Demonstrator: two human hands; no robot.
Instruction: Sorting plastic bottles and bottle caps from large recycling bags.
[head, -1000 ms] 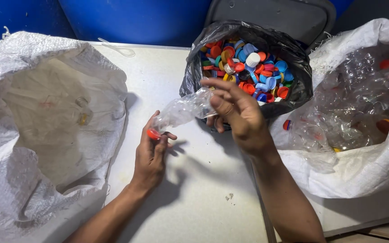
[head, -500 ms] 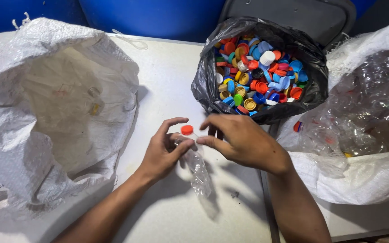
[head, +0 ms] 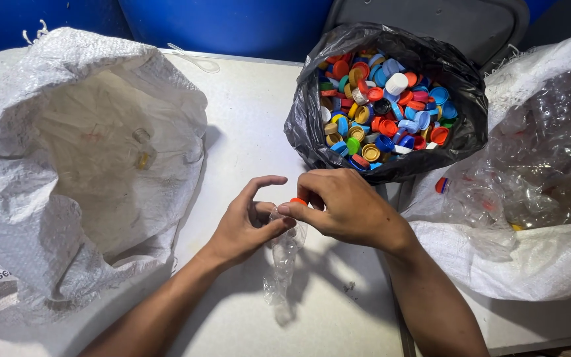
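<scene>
- The left hand (head: 249, 221) is gripping the neck of a crushed clear plastic bottle (head: 282, 264), thumb and fingers closed around it, forefinger lifted.
- The right hand (head: 345, 205) is pinching the orange cap (head: 299, 201) at the bottle's mouth between thumb and fingertips; the step in hand looks like unscrewing it.
- The next move probably calls for a firm twist while the left hand is holding the neck steady.
- The bottle is lying flattened and crinkled on the white worktop (head: 246, 119), its body trailing toward the viewer, near the black bag of coloured caps (head: 391, 99).
</scene>
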